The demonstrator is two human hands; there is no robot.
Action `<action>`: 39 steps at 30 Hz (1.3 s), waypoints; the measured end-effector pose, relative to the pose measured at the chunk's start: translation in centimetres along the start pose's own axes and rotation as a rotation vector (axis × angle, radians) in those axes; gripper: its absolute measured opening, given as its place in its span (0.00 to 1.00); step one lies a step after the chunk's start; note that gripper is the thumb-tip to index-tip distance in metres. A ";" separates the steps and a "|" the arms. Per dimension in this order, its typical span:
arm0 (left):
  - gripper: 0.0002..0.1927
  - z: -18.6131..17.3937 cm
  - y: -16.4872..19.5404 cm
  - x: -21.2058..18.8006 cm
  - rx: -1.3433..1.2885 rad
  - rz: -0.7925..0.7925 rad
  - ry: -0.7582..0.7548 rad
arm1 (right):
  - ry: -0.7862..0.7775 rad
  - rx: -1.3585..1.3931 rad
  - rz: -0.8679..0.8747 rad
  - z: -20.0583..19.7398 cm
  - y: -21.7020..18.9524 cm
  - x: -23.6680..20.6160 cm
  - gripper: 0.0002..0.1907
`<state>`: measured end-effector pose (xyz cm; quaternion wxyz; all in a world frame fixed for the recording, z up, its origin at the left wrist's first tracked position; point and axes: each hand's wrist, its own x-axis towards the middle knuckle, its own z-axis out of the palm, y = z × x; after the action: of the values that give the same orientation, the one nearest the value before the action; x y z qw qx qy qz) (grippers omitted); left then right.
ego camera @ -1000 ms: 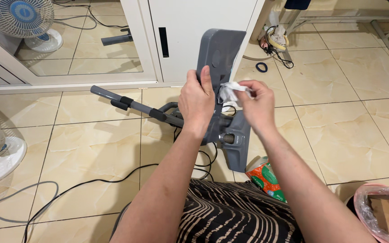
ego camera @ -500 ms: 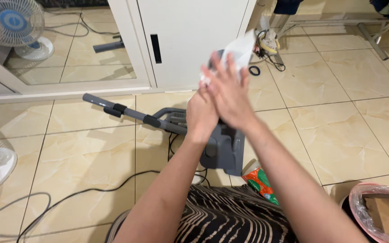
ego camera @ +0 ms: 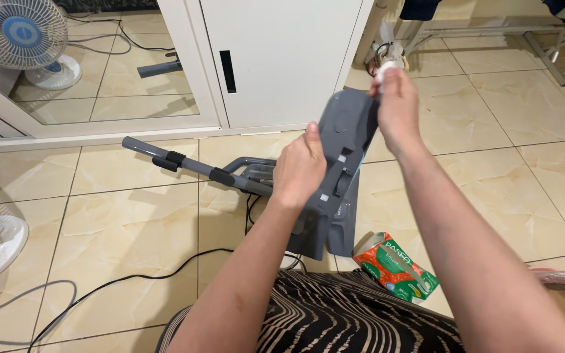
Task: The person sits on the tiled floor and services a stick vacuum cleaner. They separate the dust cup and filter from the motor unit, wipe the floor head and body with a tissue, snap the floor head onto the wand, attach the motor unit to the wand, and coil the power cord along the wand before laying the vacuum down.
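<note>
- Left hand (ego camera: 299,168): arm reaching far-ward from near centre, fingers closed around the left edge of the grey vacuum cleaner head (ego camera: 338,171), tilting it up off the tiled floor (ego camera: 132,229).
- Right hand (ego camera: 397,108): arm stretched farther, fingers pinched shut on a white tissue (ego camera: 387,65) at the head's far top corner.
- Vacuum wand (ego camera: 191,165): runs left along the floor.
- Tissue pack (ego camera: 395,267): near right, on the tiles.
</note>
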<state>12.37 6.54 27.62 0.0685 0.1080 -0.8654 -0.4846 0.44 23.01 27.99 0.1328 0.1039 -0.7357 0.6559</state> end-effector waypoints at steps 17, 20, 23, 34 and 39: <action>0.25 -1.5 -0.5 -0.1 -0.208 0.228 0.067 | -0.457 -0.253 -0.027 -0.4 -5.4 -2.3 0.19; 0.23 -1.5 -0.8 -0.1 -0.147 0.210 0.070 | -0.603 -0.232 0.031 -0.6 -6.7 -2.0 0.25; 0.23 -1.5 -0.8 -0.1 -0.123 0.183 0.046 | -0.636 -0.258 0.058 -0.5 -7.6 -1.7 0.27; 0.27 -1.7 -0.6 -0.4 -0.095 0.387 0.064 | -0.619 -0.281 -0.035 -0.9 -9.3 -0.7 0.23; 0.28 -1.6 -0.5 -0.1 0.077 0.612 0.199 | -0.327 -0.611 -0.575 -0.2 -8.2 -3.5 0.22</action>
<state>12.85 4.95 28.02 0.2914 -0.1079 -0.8644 -0.3954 6.42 22.15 34.52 0.2160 0.3624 -0.8483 0.3199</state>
